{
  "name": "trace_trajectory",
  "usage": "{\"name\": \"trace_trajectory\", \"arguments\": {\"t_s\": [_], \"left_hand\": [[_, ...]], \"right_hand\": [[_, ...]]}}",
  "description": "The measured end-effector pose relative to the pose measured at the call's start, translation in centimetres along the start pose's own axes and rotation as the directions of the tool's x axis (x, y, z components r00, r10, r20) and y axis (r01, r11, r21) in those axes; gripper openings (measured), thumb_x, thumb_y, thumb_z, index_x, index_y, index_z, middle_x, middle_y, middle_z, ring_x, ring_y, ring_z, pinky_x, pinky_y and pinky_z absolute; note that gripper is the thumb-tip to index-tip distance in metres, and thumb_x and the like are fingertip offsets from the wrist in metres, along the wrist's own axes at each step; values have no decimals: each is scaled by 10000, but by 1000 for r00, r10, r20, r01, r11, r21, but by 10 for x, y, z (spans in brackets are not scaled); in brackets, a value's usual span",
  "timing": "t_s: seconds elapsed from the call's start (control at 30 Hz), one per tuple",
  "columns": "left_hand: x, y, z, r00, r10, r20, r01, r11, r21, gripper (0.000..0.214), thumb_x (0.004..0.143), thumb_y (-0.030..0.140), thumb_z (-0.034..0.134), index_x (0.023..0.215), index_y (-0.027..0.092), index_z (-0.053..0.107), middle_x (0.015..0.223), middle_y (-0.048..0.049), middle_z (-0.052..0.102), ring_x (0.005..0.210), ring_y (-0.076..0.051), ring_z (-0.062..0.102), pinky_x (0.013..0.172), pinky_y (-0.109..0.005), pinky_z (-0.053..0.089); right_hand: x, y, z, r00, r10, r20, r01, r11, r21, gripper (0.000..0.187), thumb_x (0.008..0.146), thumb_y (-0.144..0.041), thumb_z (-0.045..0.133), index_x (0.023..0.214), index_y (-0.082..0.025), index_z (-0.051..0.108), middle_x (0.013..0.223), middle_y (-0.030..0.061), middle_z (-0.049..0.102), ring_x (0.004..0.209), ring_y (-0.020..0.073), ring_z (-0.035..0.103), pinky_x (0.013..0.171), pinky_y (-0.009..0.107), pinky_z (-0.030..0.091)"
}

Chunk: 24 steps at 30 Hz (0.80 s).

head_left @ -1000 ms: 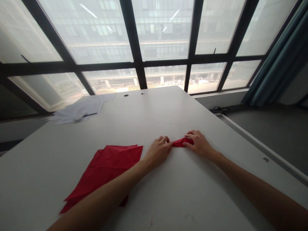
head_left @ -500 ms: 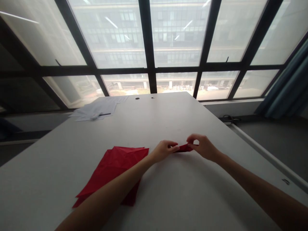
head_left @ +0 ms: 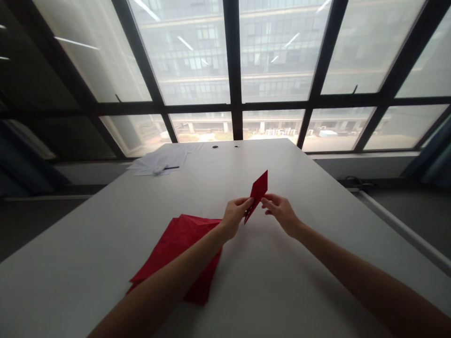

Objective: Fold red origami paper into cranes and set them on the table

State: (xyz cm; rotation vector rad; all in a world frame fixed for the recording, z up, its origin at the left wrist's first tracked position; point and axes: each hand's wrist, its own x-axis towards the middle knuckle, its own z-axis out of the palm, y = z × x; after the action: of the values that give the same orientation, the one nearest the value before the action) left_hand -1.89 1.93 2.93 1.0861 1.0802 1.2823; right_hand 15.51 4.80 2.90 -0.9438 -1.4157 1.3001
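Observation:
A folded piece of red paper (head_left: 259,187) is held up on edge above the white table, tilted to the upper right. My left hand (head_left: 237,213) pinches its lower left side between thumb and fingers. On the other side, my right hand (head_left: 281,211) is close to the paper's right edge, its fingers slightly curled and apart; whether a fingertip touches the paper is hard to tell. Larger sheets of red paper (head_left: 176,244) lie in a loose stack under my left forearm, which hides part of them.
The white table (head_left: 268,281) stretches towards a wall of dark-framed windows. Printed white papers (head_left: 158,159) with a dark pen (head_left: 172,167) lie at the far left. Two small holes are near the far edge. A blue curtain (head_left: 428,155) hangs at the right.
The folded red paper has been raised from lying low over the table to standing on edge. My right hand has loosened its pinch on it. The view has shifted slightly left.

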Motion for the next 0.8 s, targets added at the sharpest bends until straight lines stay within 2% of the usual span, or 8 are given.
{"name": "trace_trajectory", "arguments": {"t_s": [0.13,0.23,0.4,0.57,0.73,0.8], "left_hand": [[-20,0,-5,997,67,35,-70,993,92,440,783,493,746,997,109,748,883,-101,735,761,-180,644,675,-283,488],[-30,-6,-10,994,109,26,-111,988,104,457,782,461,758,1100,138,693,920,-97,736,819,-206,681,712,-307,525],[-31,-17,-14,980,197,-22,-192,971,141,381,762,389,784,1025,144,658,855,-68,724,778,-193,687,685,-285,534],[-33,-17,-10,982,180,-50,-170,972,161,388,759,390,776,1034,157,631,843,-36,681,700,-157,660,600,-245,514],[-38,-17,-8,971,240,3,-234,943,237,320,814,364,729,1039,182,592,961,-48,676,735,-142,658,609,-229,520],[-38,-18,-8,969,245,18,-241,935,261,294,827,360,716,1015,184,575,936,-49,684,757,-156,665,604,-230,521]], "right_hand": [[-10,11,26,999,-19,-30,21,996,87,327,728,-470,769,784,-153,709,672,18,643,590,128,521,566,273,421],[-13,16,33,999,-11,-42,16,994,111,326,720,-473,773,751,-156,703,631,8,630,565,129,507,549,275,400],[-19,26,32,1000,-2,-3,2,991,131,337,746,-488,756,815,-159,727,640,13,631,575,135,515,557,274,400],[-20,31,31,998,10,-65,3,980,197,362,781,-530,720,770,-169,704,603,-1,580,556,126,484,538,265,382],[-20,34,30,999,-2,-53,13,975,222,326,795,-497,725,781,-171,712,612,1,582,563,129,479,536,265,366],[-20,34,29,999,-2,-47,13,972,237,307,796,-477,731,783,-170,716,608,0,583,562,127,480,534,263,358]]}}
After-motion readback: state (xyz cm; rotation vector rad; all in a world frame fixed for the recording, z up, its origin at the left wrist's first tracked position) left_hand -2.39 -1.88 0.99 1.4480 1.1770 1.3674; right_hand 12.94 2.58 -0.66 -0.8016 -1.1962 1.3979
